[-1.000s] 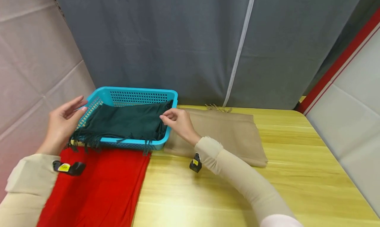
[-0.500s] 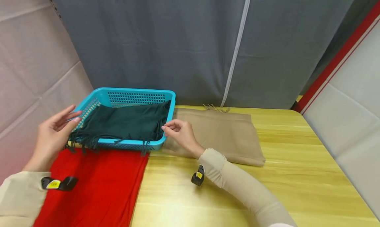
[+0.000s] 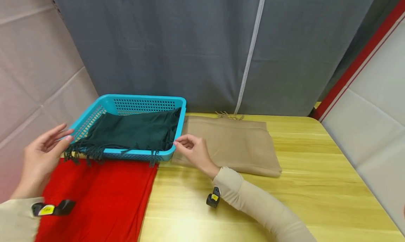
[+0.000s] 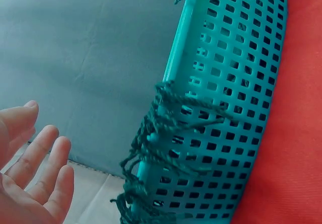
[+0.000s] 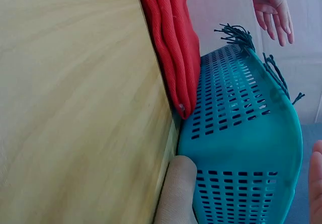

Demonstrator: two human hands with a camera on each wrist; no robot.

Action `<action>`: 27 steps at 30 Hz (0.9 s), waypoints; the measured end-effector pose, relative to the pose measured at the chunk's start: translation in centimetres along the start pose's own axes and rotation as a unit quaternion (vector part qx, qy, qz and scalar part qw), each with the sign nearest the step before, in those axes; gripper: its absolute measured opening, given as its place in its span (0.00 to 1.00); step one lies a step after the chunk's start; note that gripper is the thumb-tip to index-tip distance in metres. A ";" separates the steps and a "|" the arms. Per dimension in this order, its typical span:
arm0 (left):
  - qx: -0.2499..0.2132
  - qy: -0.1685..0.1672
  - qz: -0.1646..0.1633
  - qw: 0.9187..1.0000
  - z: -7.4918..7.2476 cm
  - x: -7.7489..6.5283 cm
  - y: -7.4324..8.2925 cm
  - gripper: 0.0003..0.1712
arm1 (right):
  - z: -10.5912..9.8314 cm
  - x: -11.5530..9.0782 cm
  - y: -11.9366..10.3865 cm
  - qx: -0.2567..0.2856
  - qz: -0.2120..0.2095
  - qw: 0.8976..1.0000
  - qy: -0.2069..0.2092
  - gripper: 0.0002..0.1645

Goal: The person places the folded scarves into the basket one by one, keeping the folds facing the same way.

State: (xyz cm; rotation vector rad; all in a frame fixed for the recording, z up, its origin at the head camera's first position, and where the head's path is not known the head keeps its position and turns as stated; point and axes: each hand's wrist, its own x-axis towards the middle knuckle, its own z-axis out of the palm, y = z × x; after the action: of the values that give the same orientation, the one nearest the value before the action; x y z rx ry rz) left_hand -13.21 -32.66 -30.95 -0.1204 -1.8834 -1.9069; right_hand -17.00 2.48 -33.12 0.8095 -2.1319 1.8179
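Note:
A dark green fringed scarf lies folded in the turquoise plastic basket. Its fringe hangs over the front rim and the left corner. My left hand hovers just left of the basket, its fingers loosely bent and holding nothing. At the basket's front right corner is my right hand, its fingertips close to the rim. In the right wrist view the thumb and a fingertip stand well apart, with the basket showing between them.
In front of the basket lies a folded red cloth. A folded beige fringed scarf lies to the right, partly behind my right hand. The wooden table meets a grey curtain at the back and a pale wall covering at left.
My left hand has moved left and toward me, away from the basket's left side. My right hand has come slightly toward me along the basket's right side. The scarf stays in place.

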 end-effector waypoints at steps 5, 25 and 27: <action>-0.031 0.009 -0.002 0.999 -0.6 -0.4 -0.2 0.25 | 0.3 -0.5 0.2 0.005 -0.003 1.000 0.000 0.05; 0.033 -0.031 -0.035 0.998 -4.5 -2.9 -3.0 0.24 | 1.6 -3.2 0.5 -0.041 -0.037 0.992 -0.117 0.05; 0.027 -0.032 -0.040 0.998 -4.7 -3.0 -3.1 0.24 | 1.7 -3.3 0.4 -0.046 -0.036 0.990 -0.131 0.05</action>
State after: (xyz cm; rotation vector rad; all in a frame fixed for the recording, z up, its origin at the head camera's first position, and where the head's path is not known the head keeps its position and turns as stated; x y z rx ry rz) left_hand -10.51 -36.56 -35.24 -0.0905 -2.0085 -1.9226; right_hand -14.24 1.75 -35.47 1.1413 -2.2896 1.6403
